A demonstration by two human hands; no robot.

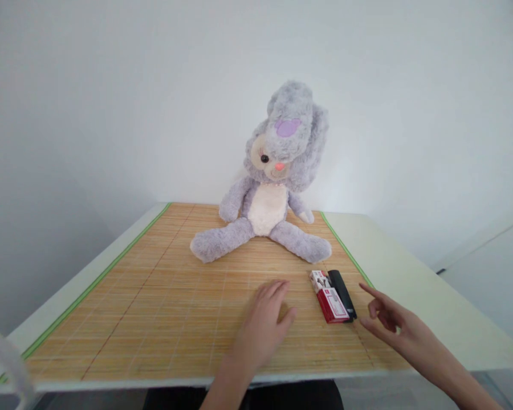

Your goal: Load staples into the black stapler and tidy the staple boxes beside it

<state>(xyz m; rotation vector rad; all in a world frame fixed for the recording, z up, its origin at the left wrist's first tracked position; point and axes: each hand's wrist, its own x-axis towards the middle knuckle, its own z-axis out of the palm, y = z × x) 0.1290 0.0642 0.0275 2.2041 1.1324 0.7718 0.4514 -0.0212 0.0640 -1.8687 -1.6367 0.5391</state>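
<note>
My left hand (265, 316) is held low over the bamboo mat (154, 285), or resting on it; I cannot tell which. Its fingers are stretched out and it holds nothing. To its right lie a red and white small box (333, 304), a smaller white printed box (320, 279) and a slim black object like a stapler (342, 295), side by side. My right hand (387, 322) is just right of the black object, with the index finger and thumb apart and the other fingers curled. Nothing shows in its grip.
A grey-lilac plush rabbit (267, 208) sits at the back of the mat, legs spread, one ear flopped over its face. The mat has green edging (98, 279) and lies on a pale table (414, 296) against a white wall (175, 102). A blurred whitish curved thing (8, 359) shows at lower left.
</note>
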